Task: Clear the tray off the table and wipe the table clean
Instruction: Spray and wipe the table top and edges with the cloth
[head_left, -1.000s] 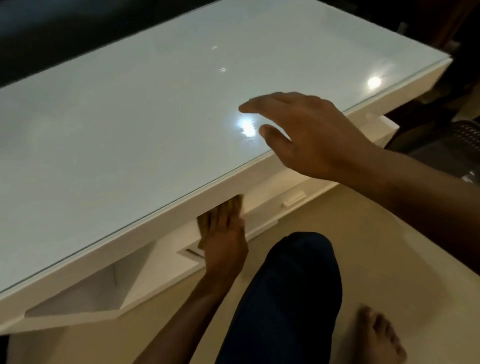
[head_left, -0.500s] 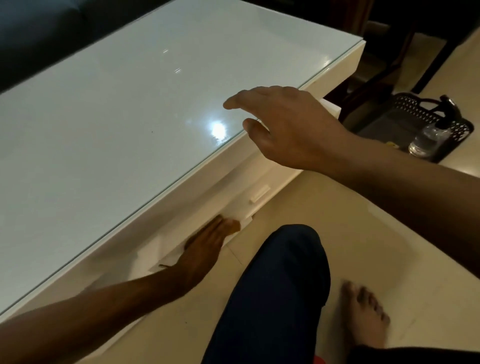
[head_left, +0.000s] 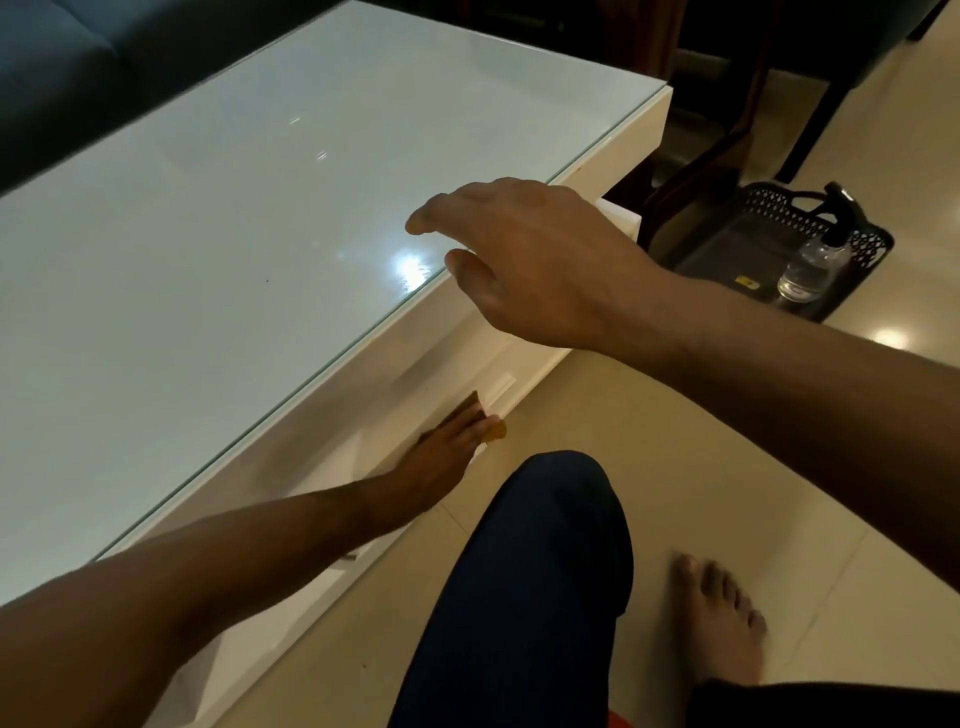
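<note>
A dark blue sofa (head_left: 78, 67) runs along the far side, dark wooden chair legs (head_left: 727, 130) stand on the glossy cream tiled floor (head_left: 701, 441) at the upper right, and a small yellow item (head_left: 746, 282) lies just left of a clear pump bottle (head_left: 815, 260).

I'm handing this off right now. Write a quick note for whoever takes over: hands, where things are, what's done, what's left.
Left hand: low at the table's front side under the top, fingers straight, pressing a small brownish cloth-like piece against the lower white ledge.
Right hand: open, holding nothing, above the near right edge of the table.
Tray: black, on the floor right of the table, with a clear pump bottle standing in it.
Done: tray is off the table.
Left: wiping. Whether the glass top has been wiped cannot be told; a tiny dark speck shows on it.
</note>
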